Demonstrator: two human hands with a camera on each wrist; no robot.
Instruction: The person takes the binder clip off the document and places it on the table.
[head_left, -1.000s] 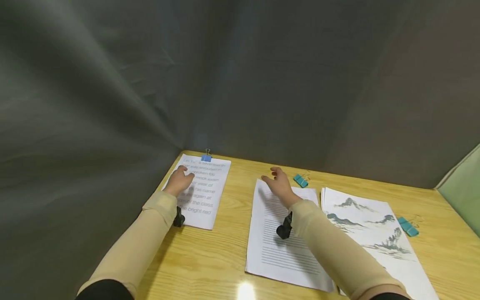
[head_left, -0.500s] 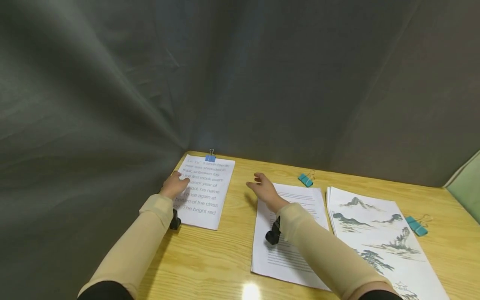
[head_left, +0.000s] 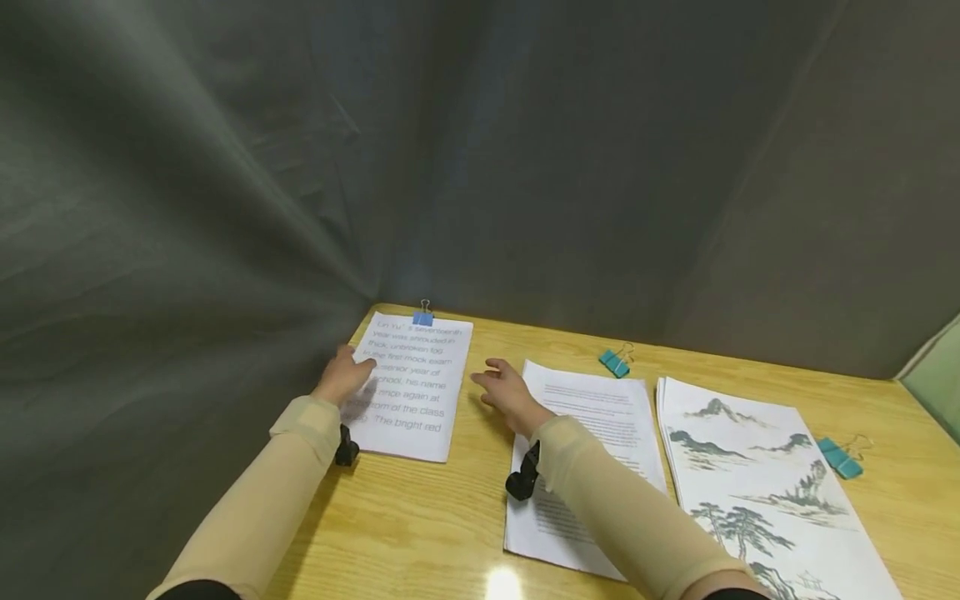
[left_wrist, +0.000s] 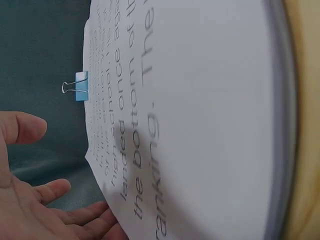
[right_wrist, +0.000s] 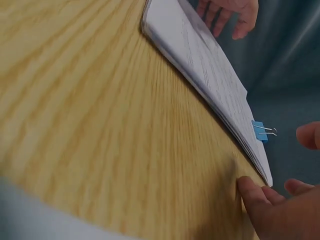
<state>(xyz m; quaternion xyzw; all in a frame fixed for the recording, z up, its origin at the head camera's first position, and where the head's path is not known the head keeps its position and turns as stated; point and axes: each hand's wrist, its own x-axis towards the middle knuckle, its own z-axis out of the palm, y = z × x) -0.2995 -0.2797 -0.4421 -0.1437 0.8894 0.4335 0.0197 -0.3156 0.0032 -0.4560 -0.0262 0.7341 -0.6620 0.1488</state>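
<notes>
A stack of large-print paper (head_left: pixel 408 408) lies at the table's far left corner, with a blue binder clip (head_left: pixel 423 318) on its top edge. My left hand (head_left: pixel 344 375) is at the stack's left edge, its fingers loosely extended and the thumb raised over the page; in the left wrist view the fingertips (left_wrist: pixel 95 212) meet the paper's edge. My right hand (head_left: pixel 512 395) reaches in from the right with fingers spread, between that stack and a second stack of small-print paper (head_left: pixel 592 408). In the right wrist view its fingertips are close to the first stack's corner, and nothing is held.
A stack of ink-landscape sheets (head_left: pixel 757 450) lies to the right of the small-print stack. One teal binder clip (head_left: pixel 615 363) sits loose behind the papers, another teal clip (head_left: pixel 841 457) at the right. A dark curtain (head_left: pixel 555 183) borders the wooden table (head_left: pixel 420 508).
My right hand has moved left and down, off the small-print stack towards the large-print one. The left hand has shifted left from over the page to its left edge.
</notes>
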